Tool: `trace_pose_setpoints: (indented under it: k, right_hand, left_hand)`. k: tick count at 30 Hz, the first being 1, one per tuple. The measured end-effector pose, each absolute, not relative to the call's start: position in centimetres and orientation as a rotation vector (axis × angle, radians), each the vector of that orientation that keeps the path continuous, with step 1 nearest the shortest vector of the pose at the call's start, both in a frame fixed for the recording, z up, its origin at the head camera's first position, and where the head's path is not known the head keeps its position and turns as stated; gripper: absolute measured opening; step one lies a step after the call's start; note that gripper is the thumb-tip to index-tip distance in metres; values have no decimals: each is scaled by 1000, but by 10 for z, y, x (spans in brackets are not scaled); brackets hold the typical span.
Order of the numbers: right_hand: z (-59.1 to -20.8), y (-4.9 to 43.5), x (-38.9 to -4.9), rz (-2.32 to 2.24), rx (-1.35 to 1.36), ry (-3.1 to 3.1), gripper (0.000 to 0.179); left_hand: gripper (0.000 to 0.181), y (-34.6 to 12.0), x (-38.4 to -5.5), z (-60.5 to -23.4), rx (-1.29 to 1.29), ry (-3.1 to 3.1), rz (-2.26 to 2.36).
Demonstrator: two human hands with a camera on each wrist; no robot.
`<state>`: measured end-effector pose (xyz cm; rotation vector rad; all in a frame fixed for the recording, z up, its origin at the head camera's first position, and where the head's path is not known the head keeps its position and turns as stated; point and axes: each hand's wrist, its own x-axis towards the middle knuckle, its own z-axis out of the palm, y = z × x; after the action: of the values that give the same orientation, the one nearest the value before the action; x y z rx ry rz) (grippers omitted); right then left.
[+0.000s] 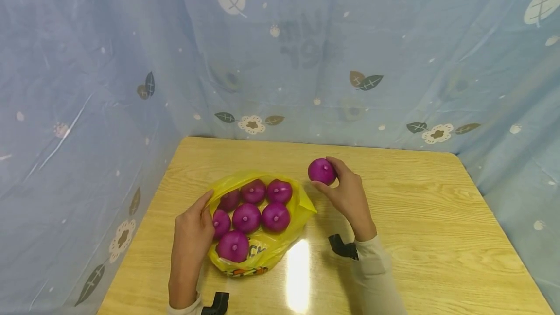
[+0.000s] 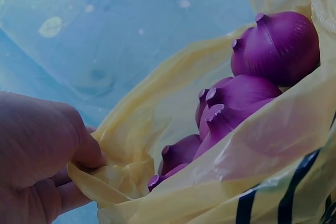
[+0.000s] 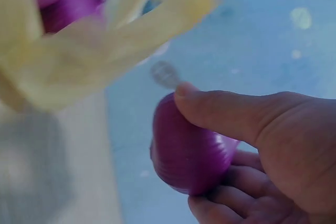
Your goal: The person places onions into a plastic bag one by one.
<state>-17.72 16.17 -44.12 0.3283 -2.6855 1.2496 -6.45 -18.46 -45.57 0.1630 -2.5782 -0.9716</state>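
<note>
My right hand (image 1: 351, 200) grips a purple onion (image 1: 321, 171) between thumb and fingers, to the right of a yellow plastic bag (image 1: 280, 247). In the right wrist view the thumb lies along the top of this onion (image 3: 189, 148), and the fingers curl beneath it. The bag's mouth gapes, showing several more purple onions (image 1: 247, 218) inside, their stubby stems pointing up. At the bag's left side, my left hand (image 1: 192, 232) pinches the rim; the left wrist view shows its thumb (image 2: 86, 148) folded over the gathered plastic.
Everything stands on a light wooden table (image 1: 415, 208). A blue curtain (image 1: 306, 62) printed with leaves and flowers hangs behind it and along both sides. Black mounts (image 1: 342, 247) are worn at both wrists. Dark lettering marks the bag.
</note>
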Motion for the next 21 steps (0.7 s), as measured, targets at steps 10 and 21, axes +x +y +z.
trace_pose_setpoints:
  k: [10, 21]
  right_hand:
    - [-394, 146, -147, 1162, 701, -2733, 77]
    - [-382, 127, -124, 1123, 1026, -2791, 79]
  left_hand:
    - [45, -185, -64, -454, 175, -2583, -978]
    - [44, -185, -64, -453, 185, -2585, -980]
